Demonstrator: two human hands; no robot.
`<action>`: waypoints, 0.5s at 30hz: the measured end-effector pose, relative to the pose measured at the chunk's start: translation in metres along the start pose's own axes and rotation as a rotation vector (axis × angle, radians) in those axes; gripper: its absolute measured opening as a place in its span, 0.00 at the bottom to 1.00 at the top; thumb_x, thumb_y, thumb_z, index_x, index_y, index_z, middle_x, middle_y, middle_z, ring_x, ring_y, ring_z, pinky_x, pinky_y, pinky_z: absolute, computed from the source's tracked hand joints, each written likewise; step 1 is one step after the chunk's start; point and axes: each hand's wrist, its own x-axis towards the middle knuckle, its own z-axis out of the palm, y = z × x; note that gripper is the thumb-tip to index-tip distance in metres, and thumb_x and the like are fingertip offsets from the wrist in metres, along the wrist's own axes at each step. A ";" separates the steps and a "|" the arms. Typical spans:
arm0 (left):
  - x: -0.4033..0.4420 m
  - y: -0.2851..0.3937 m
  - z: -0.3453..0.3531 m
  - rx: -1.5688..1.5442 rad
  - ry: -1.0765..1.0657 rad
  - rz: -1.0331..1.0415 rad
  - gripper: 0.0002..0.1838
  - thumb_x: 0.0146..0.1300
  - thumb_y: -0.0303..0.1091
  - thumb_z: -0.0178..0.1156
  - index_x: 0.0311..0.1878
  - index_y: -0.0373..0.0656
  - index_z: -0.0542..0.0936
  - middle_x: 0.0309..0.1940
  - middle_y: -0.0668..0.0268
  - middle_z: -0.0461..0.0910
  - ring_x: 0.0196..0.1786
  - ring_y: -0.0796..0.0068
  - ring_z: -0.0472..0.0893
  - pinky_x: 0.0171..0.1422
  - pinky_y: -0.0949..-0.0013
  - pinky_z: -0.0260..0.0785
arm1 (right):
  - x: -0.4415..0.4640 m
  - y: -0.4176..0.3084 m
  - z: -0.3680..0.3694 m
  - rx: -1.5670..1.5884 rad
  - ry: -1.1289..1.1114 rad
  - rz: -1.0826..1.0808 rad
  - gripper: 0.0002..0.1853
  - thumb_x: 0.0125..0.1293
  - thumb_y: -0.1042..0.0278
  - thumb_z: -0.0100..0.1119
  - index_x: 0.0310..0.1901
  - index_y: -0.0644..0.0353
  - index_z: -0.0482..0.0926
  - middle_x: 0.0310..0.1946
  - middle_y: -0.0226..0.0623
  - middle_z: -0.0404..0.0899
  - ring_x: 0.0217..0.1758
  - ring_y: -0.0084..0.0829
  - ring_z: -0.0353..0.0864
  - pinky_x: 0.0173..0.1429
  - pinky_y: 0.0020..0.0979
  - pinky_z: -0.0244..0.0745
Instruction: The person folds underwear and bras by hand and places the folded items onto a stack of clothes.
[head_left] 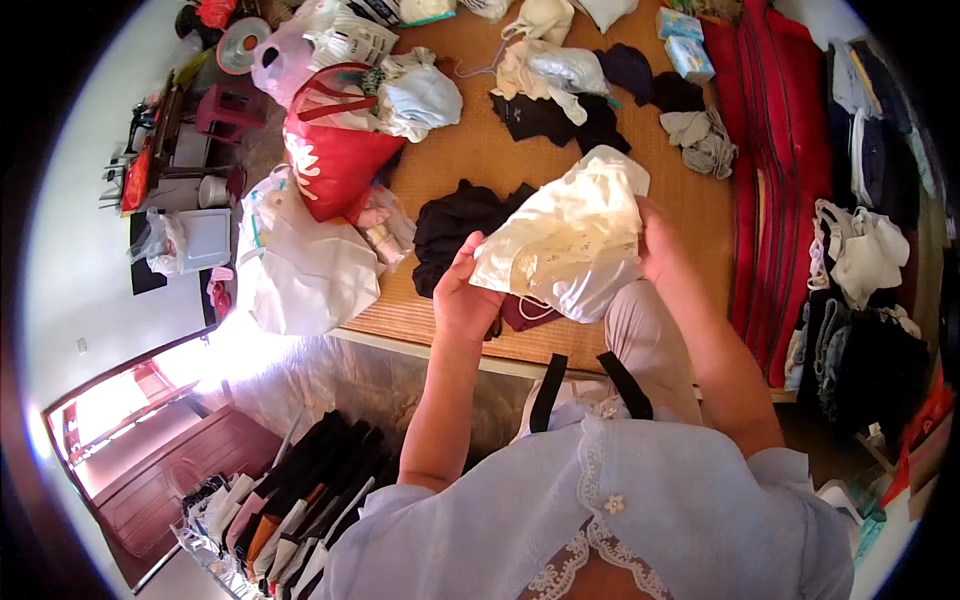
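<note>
A cream-white, shiny plastic bag (565, 235) is held up in front of me, above the mat. It looks crumpled, with small faint marks on it, and I cannot make out its contents. My left hand (466, 292) grips the bag's left edge, thumb on top. At the right edge my right hand (655, 240) is closed on it, its fingers mostly hidden behind. Black cloth (455, 235) lies bunched just behind and left of the bag. Beneath the bag, a dark red piece of cloth (527, 314) with a pale cord shows in part.
A brown woven mat (450, 150) covers the bed. On its left stand a red bag (335, 150) and a white bag (305, 270). Several clothes (570, 120) lie at the back. Folded red striped fabric (775, 200) runs along the right. Hanging clothes (300, 510) are at lower left.
</note>
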 end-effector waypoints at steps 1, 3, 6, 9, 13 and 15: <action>-0.007 0.004 -0.002 0.010 -0.025 0.020 0.16 0.55 0.25 0.49 0.49 0.39 0.71 0.46 0.57 0.74 0.51 0.63 0.74 0.58 0.61 0.64 | -0.004 -0.007 0.000 -0.061 0.052 -0.072 0.13 0.62 0.61 0.47 0.42 0.60 0.74 0.37 0.37 0.77 0.37 0.30 0.76 0.41 0.31 0.74; -0.021 0.012 -0.003 0.091 -0.044 0.055 0.17 0.55 0.24 0.49 0.49 0.38 0.71 0.47 0.58 0.74 0.51 0.64 0.74 0.57 0.62 0.65 | -0.018 -0.017 0.001 -0.125 0.091 -0.221 0.11 0.62 0.61 0.47 0.39 0.59 0.74 0.33 0.35 0.76 0.33 0.28 0.75 0.37 0.29 0.73; -0.035 0.023 0.002 0.313 -0.012 0.115 0.16 0.54 0.20 0.48 0.48 0.38 0.72 0.46 0.59 0.75 0.49 0.67 0.75 0.54 0.66 0.67 | -0.042 -0.029 0.005 -0.120 0.037 -0.403 0.11 0.63 0.61 0.45 0.36 0.58 0.74 0.30 0.32 0.74 0.32 0.26 0.74 0.35 0.26 0.71; -0.045 0.029 -0.007 0.543 0.050 0.211 0.16 0.53 0.18 0.49 0.45 0.36 0.74 0.42 0.63 0.76 0.45 0.72 0.76 0.52 0.72 0.67 | -0.074 -0.036 0.013 -0.232 -0.041 -0.500 0.11 0.63 0.61 0.44 0.35 0.58 0.73 0.30 0.31 0.73 0.33 0.24 0.73 0.36 0.23 0.69; -0.055 0.024 -0.042 0.901 0.153 0.297 0.14 0.50 0.17 0.48 0.41 0.36 0.75 0.37 0.64 0.77 0.40 0.74 0.76 0.49 0.74 0.67 | -0.143 -0.025 0.037 -0.580 -0.107 -0.591 0.12 0.64 0.61 0.42 0.36 0.59 0.72 0.30 0.32 0.72 0.35 0.22 0.71 0.37 0.23 0.68; -0.065 0.023 -0.044 0.615 0.057 0.383 0.13 0.50 0.17 0.47 0.39 0.36 0.75 0.37 0.63 0.77 0.40 0.73 0.76 0.49 0.73 0.67 | -0.150 -0.017 0.039 -0.532 -0.168 -0.594 0.12 0.64 0.61 0.41 0.36 0.59 0.72 0.29 0.32 0.72 0.35 0.22 0.70 0.38 0.24 0.67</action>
